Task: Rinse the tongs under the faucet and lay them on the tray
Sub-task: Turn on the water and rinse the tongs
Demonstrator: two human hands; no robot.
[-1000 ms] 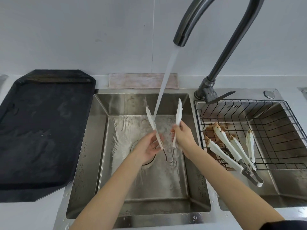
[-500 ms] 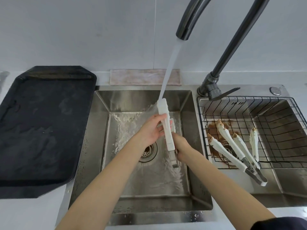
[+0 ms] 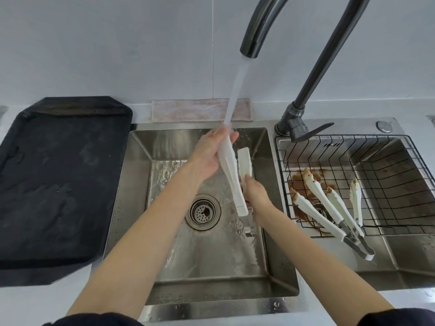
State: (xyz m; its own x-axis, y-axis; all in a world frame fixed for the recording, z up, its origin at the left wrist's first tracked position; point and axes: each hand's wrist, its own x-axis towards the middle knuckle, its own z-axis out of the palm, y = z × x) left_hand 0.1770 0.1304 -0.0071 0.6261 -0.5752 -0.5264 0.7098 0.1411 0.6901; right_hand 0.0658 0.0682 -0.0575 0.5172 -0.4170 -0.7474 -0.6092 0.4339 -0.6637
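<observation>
1. Water runs from the faucet point(image 3: 249, 47) straight onto the top of the white tongs point(image 3: 231, 175), held over the left sink point(image 3: 141, 184) just right of the drain point(image 3: 203, 212).
2. The left hand point(image 3: 209, 156) cups the upper end of one tong arm, fingers curled round it right where the stream lands.
3. The right hand point(image 3: 256, 198) grips the tongs lower down, fingers closed on the second arm; the two arms stand slightly apart, tips up.
4. The black tray point(image 3: 58, 180) sits on the bench at the sink's left edge, nothing of the tongs on it.
5. In the right basin, a wire basket point(image 3: 400, 175) carries two more tongs point(image 3: 329, 208), tips stained brown.
</observation>
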